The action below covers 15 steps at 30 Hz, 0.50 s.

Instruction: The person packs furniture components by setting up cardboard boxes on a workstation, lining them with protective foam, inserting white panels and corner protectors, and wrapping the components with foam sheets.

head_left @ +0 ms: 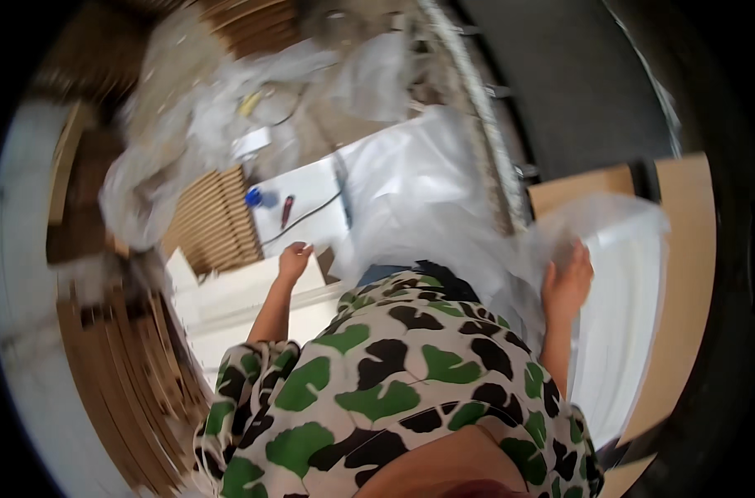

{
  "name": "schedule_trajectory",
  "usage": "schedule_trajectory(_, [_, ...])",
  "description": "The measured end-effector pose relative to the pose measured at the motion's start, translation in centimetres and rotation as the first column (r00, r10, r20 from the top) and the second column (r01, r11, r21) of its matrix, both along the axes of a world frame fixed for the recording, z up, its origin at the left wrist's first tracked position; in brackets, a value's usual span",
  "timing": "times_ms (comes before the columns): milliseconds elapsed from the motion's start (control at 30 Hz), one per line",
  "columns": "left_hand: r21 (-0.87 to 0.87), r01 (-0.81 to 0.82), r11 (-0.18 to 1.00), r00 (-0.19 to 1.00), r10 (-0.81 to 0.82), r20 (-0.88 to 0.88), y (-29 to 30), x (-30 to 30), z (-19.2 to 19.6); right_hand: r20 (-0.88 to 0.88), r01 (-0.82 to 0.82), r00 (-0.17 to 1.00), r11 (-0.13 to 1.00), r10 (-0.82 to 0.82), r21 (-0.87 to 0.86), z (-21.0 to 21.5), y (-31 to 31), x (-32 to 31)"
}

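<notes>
The right hand [567,282] lies spread on a white flat panel wrapped in clear plastic film [622,315], its fingers over the upper left edge, pressing or pinching the loose film; blur keeps me from telling whether the fingers close round the edge or only rest on it. The panel stands tilted over a brown cardboard sheet [684,249], which shows behind it and to its right.

The left hand [294,261] is well away to the left of the panel, curled loosely, its fingertips at the near edge of a white board [307,212]; whether it holds anything I cannot tell. On that board, further still from the panel, lie a blue cap [254,197], a small dark-and-red tool [286,211] and a thin dark cord [307,217]. More crumpled clear film [228,108] is heaped beyond them; stacked cardboard [216,220] stands left of the board.

Risks, as I judge them: with one hand on slick film, the panel could slide inside its wrap and drop or tip off the cardboard sheet; a tug on the loose film might tear it instead of moving the panel; the far hand gives the panel no support; the small tool and cap could be swept off the board by trailing film.
</notes>
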<state>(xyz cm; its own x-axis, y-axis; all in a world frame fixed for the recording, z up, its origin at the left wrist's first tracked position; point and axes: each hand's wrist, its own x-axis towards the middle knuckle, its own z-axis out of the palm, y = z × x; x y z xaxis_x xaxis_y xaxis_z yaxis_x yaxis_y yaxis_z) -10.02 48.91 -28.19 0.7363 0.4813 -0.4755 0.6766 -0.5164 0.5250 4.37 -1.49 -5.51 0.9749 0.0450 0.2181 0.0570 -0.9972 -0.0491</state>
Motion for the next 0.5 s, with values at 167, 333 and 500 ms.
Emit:
schedule_trajectory(167, [-0.043, 0.024, 0.999, 0.945, -0.037, -0.326, 0.0, -10.1, -4.9, -0.042, -0.010, 0.999, 1.000, 0.010, 0.015, -0.3, 0.6, 0.1])
schedule_trajectory(333, [-0.178, -0.115, 0.977, 0.941, 0.050, -0.335, -2.3, -12.1, -5.2, 0.162, -0.090, 0.983, 0.996, 0.091, -0.008, 0.5, 1.4, 1.8])
schedule_trajectory(500, [-0.177, -0.128, 0.976, 0.949, 0.069, -0.308, -2.6, -4.1, -3.4, -0.049, -0.365, 0.874, 0.720, 0.484, 0.591, 2.1, 13.4, 7.0])
